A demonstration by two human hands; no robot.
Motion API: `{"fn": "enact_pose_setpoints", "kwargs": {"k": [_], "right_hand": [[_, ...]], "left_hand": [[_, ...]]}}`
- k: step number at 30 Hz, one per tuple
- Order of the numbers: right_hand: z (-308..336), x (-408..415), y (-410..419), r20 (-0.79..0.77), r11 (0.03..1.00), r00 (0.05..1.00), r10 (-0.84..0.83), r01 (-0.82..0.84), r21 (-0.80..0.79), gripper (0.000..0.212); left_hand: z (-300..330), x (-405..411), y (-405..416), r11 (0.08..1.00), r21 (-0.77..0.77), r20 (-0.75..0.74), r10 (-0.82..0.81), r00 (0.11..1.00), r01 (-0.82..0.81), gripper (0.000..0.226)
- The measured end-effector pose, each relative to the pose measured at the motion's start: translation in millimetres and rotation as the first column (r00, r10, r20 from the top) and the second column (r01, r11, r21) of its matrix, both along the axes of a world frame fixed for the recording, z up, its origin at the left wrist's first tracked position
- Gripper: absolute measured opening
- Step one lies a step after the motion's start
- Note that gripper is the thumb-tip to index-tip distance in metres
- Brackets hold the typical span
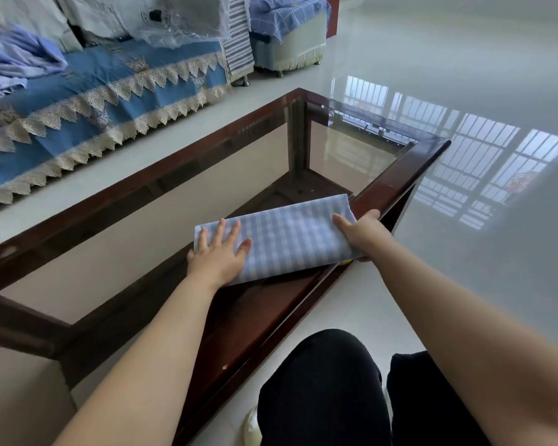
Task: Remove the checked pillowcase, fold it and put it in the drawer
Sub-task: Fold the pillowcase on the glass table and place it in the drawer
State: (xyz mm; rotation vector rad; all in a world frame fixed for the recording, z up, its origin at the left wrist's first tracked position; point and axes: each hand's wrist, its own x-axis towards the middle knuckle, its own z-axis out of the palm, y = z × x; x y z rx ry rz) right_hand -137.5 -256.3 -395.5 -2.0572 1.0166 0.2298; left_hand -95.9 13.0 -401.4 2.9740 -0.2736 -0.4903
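Pillowcase (287,236), checked blue, lies folded into a compact rectangle at the near right corner of the glass-topped surface (397,178). Your left hand (218,252) presses flat on it, fingers spread, pinning the layers; your right hand (363,235) grips its right edge, probably to lift it.

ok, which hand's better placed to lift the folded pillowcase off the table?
Right, probably. The right hand already grips the pillowcase at its end, thumb on top and fingers underneath. The left hand only rests flat on it, fingers spread. No drawer is in view.
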Motion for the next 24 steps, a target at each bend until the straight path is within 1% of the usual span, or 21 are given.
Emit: {"fn": "enact_pose_setpoints", "kwargs": {"k": [1, 2, 3, 4, 5, 6, 7, 8, 9, 10, 11, 13, 15, 16, 17, 18, 21, 22, 24], "right_hand": [[0.5, -5.4, -2.4, 0.014, 0.994, 0.999, -0.042, 0.041, 0.098, 0.093], [0.4, -13.0, -7.4, 0.018, 0.967, 0.997, -0.077, 0.07, 0.244, 0.094], [-0.5, -23.9, -14.7, 0.004, 0.915, 0.996, -0.085, 0.077, 0.397, 0.087], [0.0, -37.9, -22.0, -0.018, 0.845, 0.998, -0.061, 0.061, 0.531, 0.075], [0.8, -53.3, -27.9, -0.013, 0.78, 1.0, -0.018, 0.022, 0.626, 0.061], [-1.3, -67.9, -32.6, 0.029, 0.734, 0.999, 0.023, -0.037, 0.678, 0.05], [-3.6, -81.1, -34.8, 0.095, 0.718, 0.995, 0.039, -0.094, 0.69, 0.043], [-4.8, -92.8, -34.7, 0.17, 0.721, 0.985, 0.019, -0.131, 0.68, 0.038], [-2.5, -104.6, -32.6, 0.244, 0.727, 0.969, -0.02, -0.154, 0.67, 0.034], [0.2, -115.6, -31.4, 0.313, 0.735, 0.947, -0.072, -0.162, 0.659, 0.029], [5.2, -126.8, -32.3, 0.373, 0.751, 0.921, -0.109, -0.169, 0.638, 0.026], [21.0, -150.5, -42.7, 0.466, 0.789, 0.875, -0.133, -0.191, 0.584, 0.023], [40.1, -178.8, -62.2, 0.532, 0.83, 0.836, -0.137, -0.196, 0.522, 0.026], [49.4, -193.9, -74.0, 0.555, 0.852, 0.819, -0.144, -0.183, 0.49, 0.03], [58.1, -209.1, -86.7, 0.574, 0.87, 0.805, -0.149, -0.169, 0.463, 0.033], [65.6, -224.3, -98.6, 0.59, 0.883, 0.792, -0.157, -0.155, 0.443, 0.031], [81.5, -268.0, -131.7, 0.613, 0.909, 0.767, -0.192, -0.096, 0.405, 0.019], [84.5, -281.7, -142.4, 0.616, 0.918, 0.763, -0.197, -0.078, 0.389, 0.017], [88.2, -308.2, -161.5, 0.617, 0.932, 0.758, -0.213, -0.033, 0.362, 0.014]], "left_hand": [[1.9, -3.8, -0.8, 1.0, 0.004, -0.013, -0.01, 1.0, 0.01, 0.062], [4.6, -7.5, -1.8, 1.0, 0.007, -0.029, -0.022, 0.999, 0.022, 0.063], [8.5, -11.0, -3.0, 0.999, 0.009, -0.05, -0.031, 0.998, 0.031, 0.065], [12.8, -13.9, -5.4, 0.999, 0.02, -0.067, -0.044, 0.997, 0.046, 0.067], [17.8, -17.7, -9.6, 0.996, 0.053, -0.072, -0.065, 0.995, 0.069, 0.071], [22.2, -22.4, -15.8, 0.99, 0.102, -0.059, -0.095, 0.994, 0.1, 0.076], [25.1, -27.2, -23.5, 0.979, 0.156, -0.031, -0.128, 0.991, 0.131, 0.082], [27.3, -31.7, -33.2, 0.968, 0.193, 0.002, -0.166, 0.986, 0.162, 0.089], [28.3, -35.4, -43.5, 0.96, 0.198, 0.027, -0.205, 0.978, 0.196, 0.096], [30.1, -38.9, -54.9, 0.958, 0.162, 0.045, -0.248, 0.968, 0.238, 0.102], [32.4, -40.6, -66.4, 0.953, 0.093, 0.06, -0.294, 0.954, 0.288, 0.107], [46.2, -40.7, -90.8, 0.919, -0.103, 0.062, -0.377, 0.924, 0.381, 0.111], [70.7, -42.8, -116.0, 0.865, -0.314, -0.022, -0.42, 0.907, 0.392, 0.119], [82.4, -46.3, -129.9, 0.837, -0.374, -0.069, -0.454, 0.888, 0.398, 0.121], [94.2, -52.7, -145.0, 0.811, -0.406, -0.113, -0.501, 0.858, 0.421, 0.117], [104.5, -60.3, -161.4, 0.787, -0.418, -0.153, -0.553, 0.819, 0.454, 0.107], [125.7, -92.6, -208.9, 0.74, -0.426, -0.306, -0.66, 0.687, 0.521, 0.051], [129.7, -104.7, -223.1, 0.731, -0.428, -0.344, -0.675, 0.653, 0.532, 0.04], [131.9, -125.9, -250.6, 0.715, -0.434, -0.352, -0.695, 0.627, 0.549, 0.032]]}}
